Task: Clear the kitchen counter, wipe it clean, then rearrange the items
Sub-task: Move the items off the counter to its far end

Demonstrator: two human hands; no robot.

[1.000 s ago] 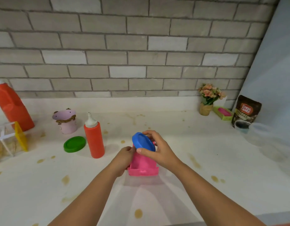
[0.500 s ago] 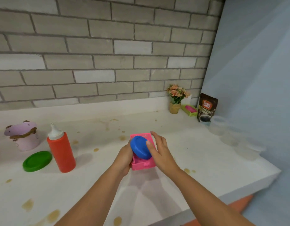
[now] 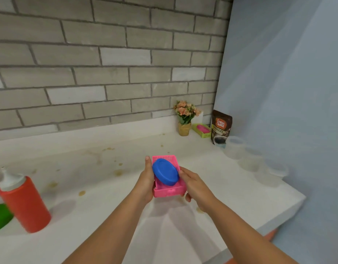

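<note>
A pink plastic basket (image 3: 169, 191) is held above the white counter (image 3: 107, 187) between both hands. My left hand (image 3: 145, 181) grips its left side, fingers running up along the wall. My right hand (image 3: 193, 184) grips its right side, fingers curled under the basket. A blue round lid (image 3: 165, 174) lies tilted inside the basket. The counter shows several brown stains around the hands.
A red squeeze bottle (image 3: 23, 201) and a green lid (image 3: 0, 217) stand at the left. At the back right are a flower pot (image 3: 185, 119), a green soap dish (image 3: 201, 130), a coffee pouch (image 3: 221, 126) and clear plastic cups (image 3: 250, 157). The counter's right end (image 3: 290, 210) meets a blue wall.
My right hand let go of the blue lid, which now lies in the basket, and took the basket's right side. The view swung right; the pink pot has left the frame.
</note>
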